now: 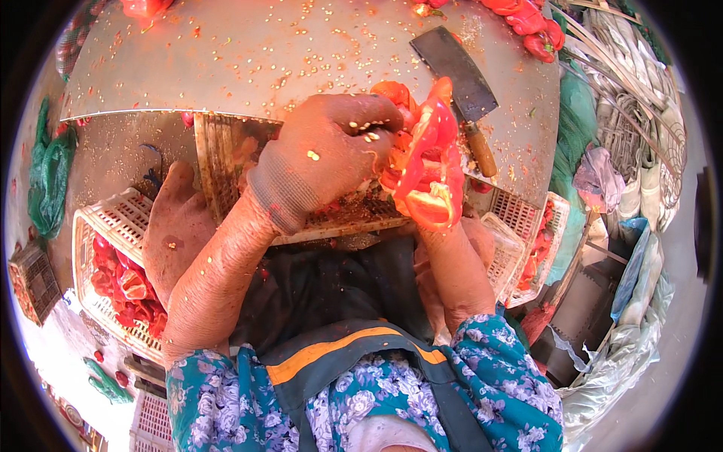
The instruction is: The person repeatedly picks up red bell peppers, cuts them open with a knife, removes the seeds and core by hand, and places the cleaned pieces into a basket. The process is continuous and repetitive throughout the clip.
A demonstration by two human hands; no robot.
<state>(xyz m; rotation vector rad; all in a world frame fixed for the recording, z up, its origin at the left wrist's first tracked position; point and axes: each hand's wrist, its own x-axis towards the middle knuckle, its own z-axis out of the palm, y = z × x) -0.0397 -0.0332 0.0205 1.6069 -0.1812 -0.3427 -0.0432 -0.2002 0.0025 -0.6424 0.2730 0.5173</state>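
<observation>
An opened red bell pepper (432,164) is held up in front of me, its pale inner ribs showing. My left hand (339,147), in a grey-cuffed work glove, has its fingers curled against the pepper's left side; pale seeds stick to the fingers, and the fingertips are partly hidden. My right forearm (457,271) rises to the pepper, which hides most of the right hand holding it. Just beyond lies a cleaver (454,73) with a dark blade and wooden handle, flat on the metal tabletop (237,68).
Seeds are scattered over the tabletop. More red peppers (528,25) lie at its far right edge. Plastic crates of red pepper pieces stand at the left (113,209) and right (556,237). Below the table edge is another crate (214,158). Green netting (573,118) hangs at the right.
</observation>
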